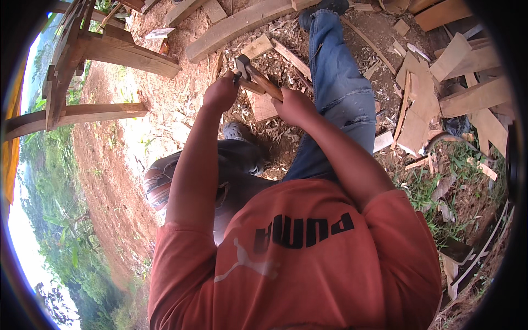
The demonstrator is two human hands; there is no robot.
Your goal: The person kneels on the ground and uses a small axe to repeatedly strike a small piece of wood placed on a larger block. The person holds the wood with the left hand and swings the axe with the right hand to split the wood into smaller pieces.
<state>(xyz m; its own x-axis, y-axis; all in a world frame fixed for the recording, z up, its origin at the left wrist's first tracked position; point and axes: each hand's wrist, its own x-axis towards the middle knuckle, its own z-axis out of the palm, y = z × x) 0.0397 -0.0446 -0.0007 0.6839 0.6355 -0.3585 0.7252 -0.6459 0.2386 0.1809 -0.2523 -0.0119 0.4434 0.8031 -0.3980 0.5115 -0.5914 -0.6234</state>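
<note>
red shirt (308,275); right hand (293,106) grips hammer (267,83), head (242,62) just beside left hand (221,93), grasp unclear.

Downward fisheye view from head height

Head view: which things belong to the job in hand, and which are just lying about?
In the job:
- hammer, held in the right hand
- dark item, in the left hand; kind unclear
- wood block, below the hands; probably

Apparently lying about:
- curved beam, beyond the hands
- large board, off to the right
</note>
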